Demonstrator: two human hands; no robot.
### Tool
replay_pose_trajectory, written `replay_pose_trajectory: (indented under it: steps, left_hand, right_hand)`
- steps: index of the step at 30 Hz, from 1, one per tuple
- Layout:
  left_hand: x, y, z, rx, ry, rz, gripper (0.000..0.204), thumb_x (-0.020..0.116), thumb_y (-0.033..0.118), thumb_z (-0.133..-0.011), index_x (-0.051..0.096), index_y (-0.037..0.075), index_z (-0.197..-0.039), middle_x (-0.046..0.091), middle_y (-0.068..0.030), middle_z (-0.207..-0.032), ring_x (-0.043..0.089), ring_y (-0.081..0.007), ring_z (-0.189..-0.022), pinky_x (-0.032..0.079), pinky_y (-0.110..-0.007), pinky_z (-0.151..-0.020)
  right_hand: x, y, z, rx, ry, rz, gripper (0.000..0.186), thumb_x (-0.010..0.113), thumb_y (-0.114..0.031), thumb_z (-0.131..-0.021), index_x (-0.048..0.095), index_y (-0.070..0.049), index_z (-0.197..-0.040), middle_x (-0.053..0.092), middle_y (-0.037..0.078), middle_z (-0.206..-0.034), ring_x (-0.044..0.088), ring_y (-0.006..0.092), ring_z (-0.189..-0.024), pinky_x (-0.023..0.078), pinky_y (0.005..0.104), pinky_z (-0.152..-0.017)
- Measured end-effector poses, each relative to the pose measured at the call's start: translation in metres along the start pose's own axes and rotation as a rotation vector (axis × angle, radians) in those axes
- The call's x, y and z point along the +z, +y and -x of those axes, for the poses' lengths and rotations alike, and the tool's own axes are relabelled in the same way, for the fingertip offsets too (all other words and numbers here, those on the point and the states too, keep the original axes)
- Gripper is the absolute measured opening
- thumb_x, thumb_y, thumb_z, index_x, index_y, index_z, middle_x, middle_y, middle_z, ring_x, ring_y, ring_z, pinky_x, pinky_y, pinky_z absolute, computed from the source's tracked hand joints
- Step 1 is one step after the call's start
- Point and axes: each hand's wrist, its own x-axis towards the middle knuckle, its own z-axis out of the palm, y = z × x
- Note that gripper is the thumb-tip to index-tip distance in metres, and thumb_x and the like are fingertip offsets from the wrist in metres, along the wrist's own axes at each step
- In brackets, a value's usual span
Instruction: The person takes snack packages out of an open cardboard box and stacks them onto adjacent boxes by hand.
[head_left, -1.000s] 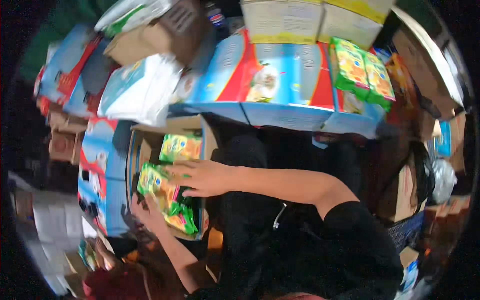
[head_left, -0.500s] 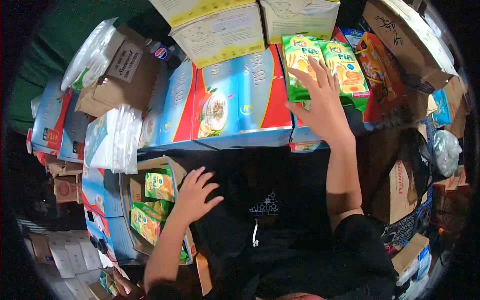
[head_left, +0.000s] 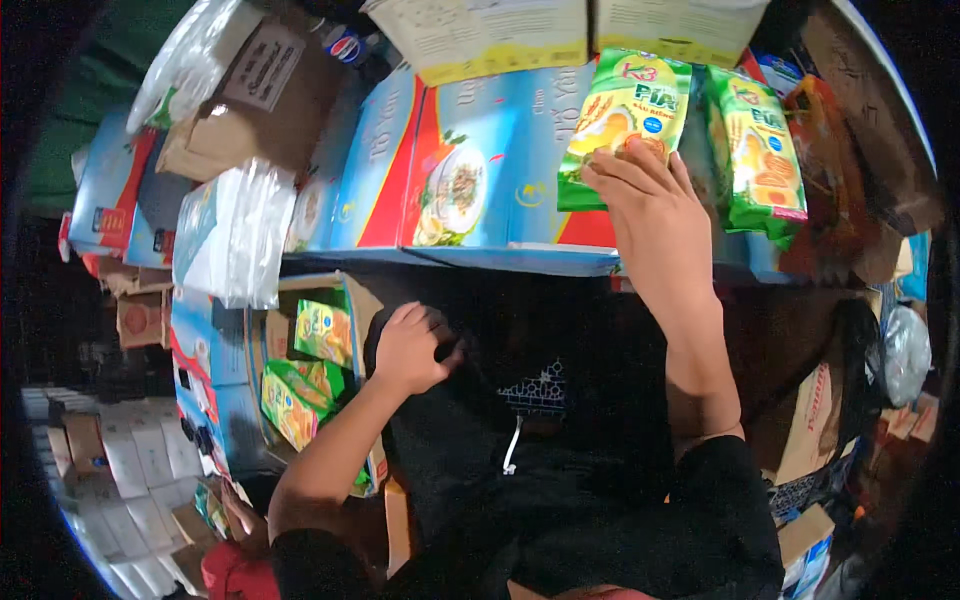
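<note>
My right hand (head_left: 655, 215) is raised to the stack ahead and rests flat on a green snack packet (head_left: 620, 120) that leans against a blue and red carton (head_left: 480, 170). Beside it stands a second green packet (head_left: 760, 150). My left hand (head_left: 410, 345) hangs lower, fingers curled against my dark clothing, next to an open brown cardboard box (head_left: 355, 300) holding several green packets (head_left: 300, 395). Whether the left hand holds anything cannot be made out.
Blue and red cartons are stacked left and ahead, with a brown box (head_left: 260, 100) and clear plastic bags (head_left: 240, 230) on top. Pale yellow boxes (head_left: 500, 35) sit above. Brown cartons (head_left: 810, 420) crowd the right; flattened pale boxes (head_left: 110, 470) lie lower left.
My right hand has shifted the green packet left along the blue carton. My left hand has drawn back from the open box and curled its fingers.
</note>
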Motion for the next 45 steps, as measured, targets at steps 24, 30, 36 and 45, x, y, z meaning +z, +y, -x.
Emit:
replay_pose_trajectory:
  steps: [24, 30, 36, 45]
  left_hand:
    - [-0.036, 0.06, -0.068, -0.435, 0.594, 1.097, 0.042, 0.066, 0.028, -0.101, 0.063, -0.003, -0.13, 0.066, -0.0156, -0.127, 0.065, -0.0221, -0.111, 0.051, -0.034, -0.092]
    - [-0.064, 0.076, 0.071, -0.411, 0.484, 1.046, 0.04, 0.065, 0.023, -0.102, 0.061, -0.003, -0.132, 0.063, -0.0142, -0.125, 0.062, -0.0228, -0.117, 0.049, -0.033, -0.097]
    - [-0.083, 0.079, 0.166, -0.647, 0.577, 1.025, 0.052, 0.064, 0.022, -0.103, 0.05, -0.003, -0.146, 0.059, -0.016, -0.135, 0.058, -0.0247, -0.124, 0.046, -0.034, -0.103]
    - [-0.056, 0.032, 0.177, -0.842, 0.94, 1.565, 0.07, 0.063, 0.023, -0.103, 0.029, -0.007, -0.157, 0.032, -0.0195, -0.165, 0.033, -0.0267, -0.151, 0.028, -0.036, -0.121]
  right_hand:
    - [0.03, -0.037, 0.002, 0.35, -0.208, -1.0, 0.055, 0.062, -0.007, -0.101, 0.044, 0.001, -0.153, 0.055, 0.016, -0.146, 0.053, 0.02, -0.133, 0.042, 0.0335, -0.111]
    - [0.032, -0.105, 0.022, 0.084, -0.368, -1.073, 0.057, 0.054, 0.008, -0.096, 0.043, 0.005, -0.152, 0.052, 0.016, -0.15, 0.05, 0.0203, -0.137, 0.038, 0.0334, -0.114]
    - [0.078, -0.212, 0.013, 0.015, -0.676, -1.35, 0.058, 0.049, 0.009, -0.094, 0.046, 0.0, -0.151, 0.058, 0.013, -0.146, 0.054, 0.017, -0.133, 0.043, 0.0293, -0.108]
    - [0.169, -0.325, -0.035, 0.083, -0.863, -1.451, 0.058, 0.046, 0.009, -0.091, 0.049, 0.001, -0.149, 0.064, 0.015, -0.139, 0.065, 0.0178, -0.119, 0.051, 0.0287, -0.098]
